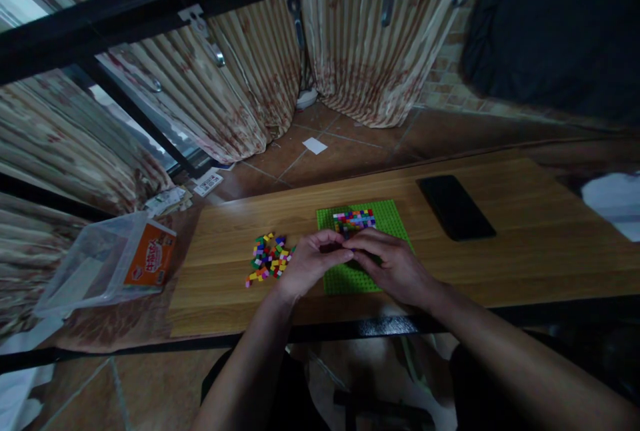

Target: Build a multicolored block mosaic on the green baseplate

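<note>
Over the green baseplate (395, 221), my left hand (313, 261) and my right hand (393, 263) meet at their fingertips. Both are closed in a pinch. A small purple toy brick (352, 250) barely shows between them, mostly covered by the fingers. Just beyond my fingers, rows of multicoloured toy bricks (361, 218) sit on the baseplate; my hands hide the nearer part of them. Left of my left hand lies a loose pile of small bricks (269, 258) in many colours on the wooden table (225, 304).
A black phone or tablet (456, 207) lies on the table right of the baseplate. A clear plastic bin (95, 271) with an orange label stands beyond the left end. Striped curtains (355, 51) hang behind, and a white paper (315, 145) lies on the tiled floor.
</note>
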{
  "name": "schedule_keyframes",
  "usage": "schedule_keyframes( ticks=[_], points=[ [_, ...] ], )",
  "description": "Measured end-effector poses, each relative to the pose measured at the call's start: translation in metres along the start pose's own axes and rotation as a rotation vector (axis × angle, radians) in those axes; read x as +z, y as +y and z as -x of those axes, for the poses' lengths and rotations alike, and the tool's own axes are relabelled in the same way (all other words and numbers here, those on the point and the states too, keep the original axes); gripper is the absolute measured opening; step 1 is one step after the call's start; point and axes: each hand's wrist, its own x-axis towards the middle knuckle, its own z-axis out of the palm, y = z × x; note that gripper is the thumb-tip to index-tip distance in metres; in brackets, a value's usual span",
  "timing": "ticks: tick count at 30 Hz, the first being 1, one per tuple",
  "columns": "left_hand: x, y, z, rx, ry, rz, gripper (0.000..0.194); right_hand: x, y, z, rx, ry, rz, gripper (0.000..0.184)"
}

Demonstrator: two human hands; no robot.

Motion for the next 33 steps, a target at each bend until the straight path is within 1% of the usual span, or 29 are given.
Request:
schedule_keyframes(
  ticks=[3, 5, 7, 10, 12, 14, 16, 19, 22, 29, 33],
  points=[
    [-0.003, 0.000, 0.000, -0.001, 0.008, -0.043, 0.024, -0.004, 0.001, -0.002, 0.008, 0.017, 0.044, 0.021],
    [-0.005, 0.002, 0.001, -0.007, 0.023, -0.079, 0.023, -0.010, 0.002, -0.003, 0.045, 0.062, 0.078, 0.019],
    [-0.008, 0.003, 0.001, -0.003, 0.055, -0.111, 0.022, -0.017, 0.006, -0.005, 0.134, 0.128, 0.119, 0.017],
    [-0.015, 0.004, -0.001, 0.013, 0.112, -0.162, 0.020, -0.028, 0.015, -0.005, 0.309, 0.227, 0.158, 0.015],
    [-0.020, 0.003, -0.002, 0.025, 0.148, -0.203, 0.019, -0.033, 0.021, -0.004, 0.375, 0.260, 0.148, 0.015],
    [-0.022, 0.001, -0.003, 0.031, 0.170, -0.244, 0.019, -0.036, 0.024, -0.004, 0.394, 0.253, 0.132, 0.015],
    [-0.022, 0.000, -0.004, 0.043, 0.174, -0.269, 0.018, -0.037, 0.025, -0.004, 0.384, 0.219, 0.127, 0.015],
    [-0.017, 0.000, -0.004, 0.063, 0.142, -0.286, 0.015, -0.036, 0.024, -0.005, 0.343, 0.192, 0.128, 0.013],
    [-0.012, 0.001, -0.003, 0.060, 0.109, -0.315, 0.013, -0.033, 0.027, -0.006, 0.336, 0.220, 0.116, 0.011],
    [-0.010, 0.003, -0.002, 0.064, 0.104, -0.355, 0.010, -0.024, 0.039, -0.009, 0.421, 0.259, 0.046, 0.011],
    [-0.011, 0.001, -0.002, 0.068, 0.093, -0.377, 0.010, -0.020, 0.041, -0.012, 0.518, 0.293, -0.130, 0.013]
  ],
)
